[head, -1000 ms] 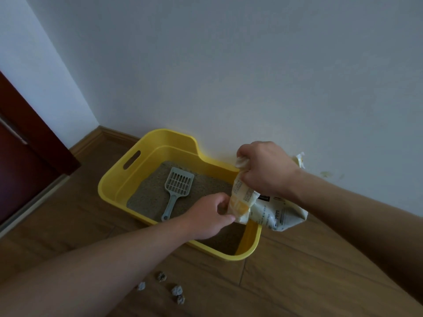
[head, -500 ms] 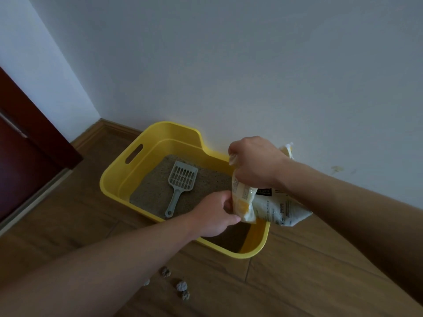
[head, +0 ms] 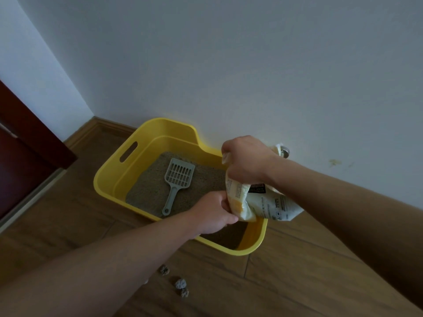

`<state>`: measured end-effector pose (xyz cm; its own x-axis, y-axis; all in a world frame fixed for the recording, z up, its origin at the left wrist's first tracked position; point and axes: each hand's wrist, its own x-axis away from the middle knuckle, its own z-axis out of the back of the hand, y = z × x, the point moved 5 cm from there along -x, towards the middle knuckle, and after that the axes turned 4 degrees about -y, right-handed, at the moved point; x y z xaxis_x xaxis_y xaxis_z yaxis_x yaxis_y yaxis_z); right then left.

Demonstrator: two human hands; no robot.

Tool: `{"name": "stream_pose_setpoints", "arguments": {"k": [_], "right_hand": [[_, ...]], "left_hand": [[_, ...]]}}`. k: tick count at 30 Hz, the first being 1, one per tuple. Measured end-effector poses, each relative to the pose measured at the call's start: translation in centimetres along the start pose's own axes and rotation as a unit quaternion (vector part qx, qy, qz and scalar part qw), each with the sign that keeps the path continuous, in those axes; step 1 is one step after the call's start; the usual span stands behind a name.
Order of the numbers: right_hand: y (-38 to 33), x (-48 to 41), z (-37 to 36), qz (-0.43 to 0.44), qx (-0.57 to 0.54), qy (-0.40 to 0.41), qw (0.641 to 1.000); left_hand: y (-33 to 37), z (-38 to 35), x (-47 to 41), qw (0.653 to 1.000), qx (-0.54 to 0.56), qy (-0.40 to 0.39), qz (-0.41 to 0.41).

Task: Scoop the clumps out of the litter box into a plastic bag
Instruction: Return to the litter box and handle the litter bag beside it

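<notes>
A yellow litter box [head: 109, 179] stands on the wooden floor against the white wall, with grey-brown litter inside. On the litter lies a grey slotted scoop [head: 177, 179], untouched. Over the box's right end I hold a white and yellow printed plastic bag [head: 270, 205]. My right hand [head: 248, 160] grips its bunched top. My left hand [head: 214, 212] pinches its lower yellow corner. Several small clumps [head: 180, 283] lie on the floor in front of the box.
A dark red door [head: 25, 143] and its frame stand at the left, with a wooden skirting board running along the wall. A small metal door stopper [head: 285, 152] sticks out of the wall behind the bag. Bare wooden floor stretches in front and to the right.
The view has shifted slightly, and both hands with the bag have stayed over the box's right end. The scoop and the clumps have not moved.
</notes>
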<state>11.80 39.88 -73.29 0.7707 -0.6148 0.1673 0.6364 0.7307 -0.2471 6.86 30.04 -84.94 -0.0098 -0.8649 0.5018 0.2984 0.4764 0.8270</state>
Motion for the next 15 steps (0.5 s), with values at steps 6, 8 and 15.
{"name": "stream_pose_setpoints", "arguments": {"k": [6,8,15], "right_hand": [[0.33,-0.28,-0.41,0.0,-0.014,0.004,1.0],[0.36,-0.24,-0.47,0.002,-0.014,0.002,1.0],[0.73,0.17,-0.23,0.002,-0.023,0.002,1.0]], "left_hand": [[-0.25,-0.16,-0.08,1.0,0.011,-0.006,0.014],[-0.24,-0.26,-0.13,1.0,0.013,-0.008,0.017],[0.04,-0.45,-0.09,1.0,0.011,-0.007,0.018]]}}
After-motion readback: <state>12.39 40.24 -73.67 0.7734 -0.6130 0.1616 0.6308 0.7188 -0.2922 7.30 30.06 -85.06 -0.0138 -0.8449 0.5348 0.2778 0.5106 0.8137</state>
